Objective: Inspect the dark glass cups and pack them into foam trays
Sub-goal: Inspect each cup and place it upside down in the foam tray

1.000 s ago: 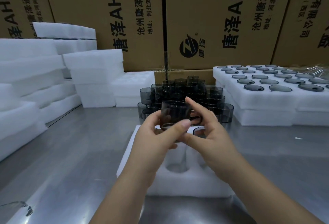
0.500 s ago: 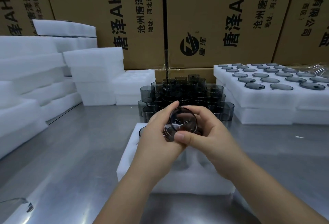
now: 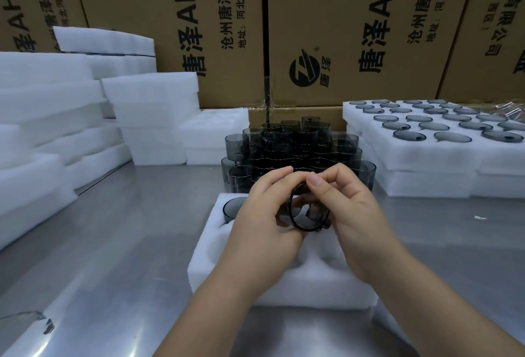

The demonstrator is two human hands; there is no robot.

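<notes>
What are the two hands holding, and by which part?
One dark glass cup, over the foam tray. The left hand grips its left wall, the right hand its top and right wall, near the rim.

**Metal bench, foam on three sides**

A grey brushed-metal table carries everything. At its near middle lies a white foam tray with round pockets. Just behind it stands a tight cluster of smoky dark glass cups, upright and piled in tiers. Stacks of thick white foam slabs rise along the left side, with a shorter stack of pocketed white foam trays at the back. On the right sits a stack of cup-filled white foam trays, and a small white scrap lies on bare metal before it. At the near left corner is a clear, possibly glass, object, too cut off to name.
</notes>
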